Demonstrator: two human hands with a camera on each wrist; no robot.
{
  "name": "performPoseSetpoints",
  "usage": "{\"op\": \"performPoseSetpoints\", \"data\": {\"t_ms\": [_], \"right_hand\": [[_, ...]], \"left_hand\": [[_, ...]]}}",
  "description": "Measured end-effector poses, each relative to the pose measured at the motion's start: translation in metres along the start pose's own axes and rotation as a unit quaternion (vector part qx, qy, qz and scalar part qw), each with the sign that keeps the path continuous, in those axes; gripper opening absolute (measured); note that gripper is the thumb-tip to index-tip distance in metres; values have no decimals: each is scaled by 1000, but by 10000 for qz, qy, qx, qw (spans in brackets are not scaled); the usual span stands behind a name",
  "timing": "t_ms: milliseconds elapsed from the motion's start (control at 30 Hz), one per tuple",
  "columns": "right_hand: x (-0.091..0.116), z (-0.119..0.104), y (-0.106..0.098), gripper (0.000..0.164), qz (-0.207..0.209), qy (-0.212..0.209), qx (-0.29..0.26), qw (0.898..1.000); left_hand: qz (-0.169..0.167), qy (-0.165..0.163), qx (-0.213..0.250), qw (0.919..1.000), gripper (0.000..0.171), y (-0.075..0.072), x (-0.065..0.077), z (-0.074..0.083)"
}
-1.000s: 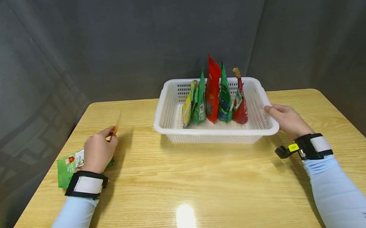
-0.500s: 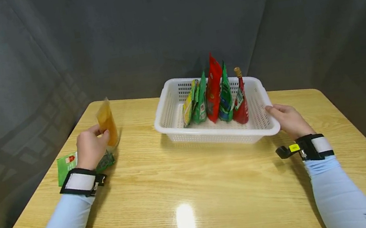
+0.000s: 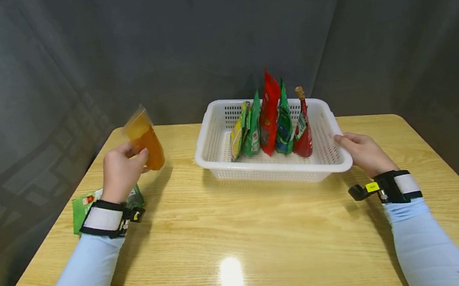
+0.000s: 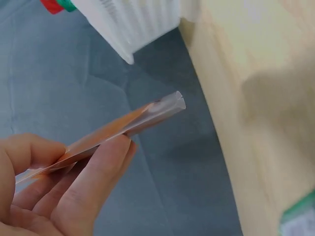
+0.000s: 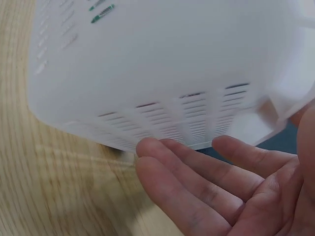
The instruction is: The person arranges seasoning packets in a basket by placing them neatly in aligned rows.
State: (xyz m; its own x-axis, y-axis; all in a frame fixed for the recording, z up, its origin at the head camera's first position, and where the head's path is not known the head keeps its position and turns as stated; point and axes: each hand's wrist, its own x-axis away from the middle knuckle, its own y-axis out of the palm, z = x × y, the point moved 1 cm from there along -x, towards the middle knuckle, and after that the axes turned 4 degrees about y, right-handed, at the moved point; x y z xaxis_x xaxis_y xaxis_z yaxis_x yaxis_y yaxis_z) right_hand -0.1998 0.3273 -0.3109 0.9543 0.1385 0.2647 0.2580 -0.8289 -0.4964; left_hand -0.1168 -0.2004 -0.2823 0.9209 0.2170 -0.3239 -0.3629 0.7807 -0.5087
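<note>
My left hand [image 3: 120, 173] pinches a clear packet with orange contents [image 3: 151, 147], raised above the table's left side. In the left wrist view the packet [image 4: 120, 125] shows edge-on between thumb and fingers. My right hand [image 3: 363, 151] holds the right end of a white plastic basket [image 3: 269, 169], thumb at its rim. Fingers [image 5: 206, 179] lie along the basket's slotted outer wall in the right wrist view. Inside the basket stand a yellow-green packet [image 3: 237, 134], a green packet [image 3: 253, 134], a tall red packet [image 3: 269, 112], another green packet [image 3: 283, 125] and a red pouch with a tan cap [image 3: 303, 137].
Green packets [image 3: 81, 212] lie on the table's left side, partly hidden under my left hand and wrist. The wooden table [image 3: 244, 239] ends at a dark grey cloth [image 3: 213, 31] behind the basket.
My left hand has raised the orange packet and shifted it slightly right. The packet has turned from edge-on to show its broad face. My right hand and the basket have barely moved.
</note>
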Motion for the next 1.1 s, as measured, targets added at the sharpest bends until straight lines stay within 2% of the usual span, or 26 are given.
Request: {"op": "performPoseSetpoints", "data": {"t_ms": [633,867,1100], "right_hand": [[0,1,-4,78,38,-129,77,9999],[2,0,-3,77,54,-197,15,9998],[2,0,-3,76,82,-294,23,9995]], "left_hand": [[-45,567,385,9976,33,23,-31,54],[-183,535,589,9967,33,37,-43,71],[-403,389,577,9968,33,51,-53,83]]}}
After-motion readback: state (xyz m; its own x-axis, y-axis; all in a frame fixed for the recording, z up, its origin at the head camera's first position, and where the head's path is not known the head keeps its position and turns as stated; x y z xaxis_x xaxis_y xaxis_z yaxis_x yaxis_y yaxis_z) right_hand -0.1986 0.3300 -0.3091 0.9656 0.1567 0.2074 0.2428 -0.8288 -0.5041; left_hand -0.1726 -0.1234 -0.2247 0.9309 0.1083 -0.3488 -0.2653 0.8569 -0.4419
